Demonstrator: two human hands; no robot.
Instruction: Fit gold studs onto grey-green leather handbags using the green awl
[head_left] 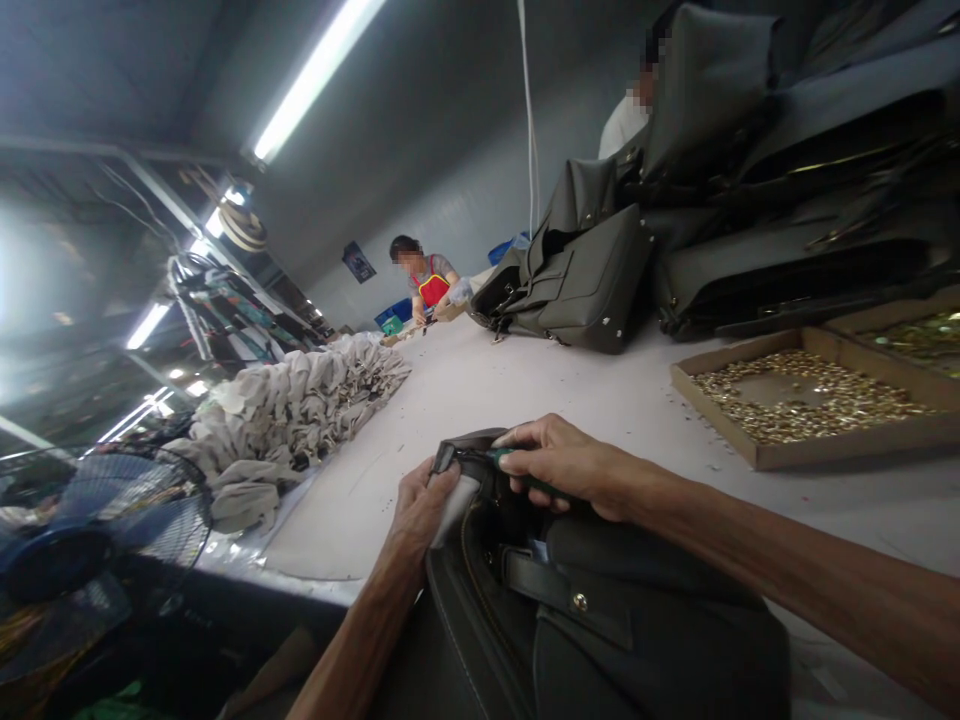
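A dark olive leather bag (pixel 660 620) lies in front of me on the table, its zipped opening facing up. My left hand (pixel 424 505) is closed on the bag's edge at its far left end, thumb on top. My right hand (pixel 559 462) is wrapped round a green-handled screwdriver (pixel 501 456), whose shaft points left at the same corner of the bag. Its tip is hidden among the dark folds. A strap tab with a gold stud (pixel 580 602) sits on the near side of the bag.
Shallow cardboard trays of small gold metal parts (pixel 754 455) stand at the right. Finished-looking dark bags (pixel 592 285) are piled behind them. Bunched grey cloth pieces (pixel 300 410) line the left edge, near a fan (pixel 105 530). A person in a red apron (pixel 433 288) works at the far end.
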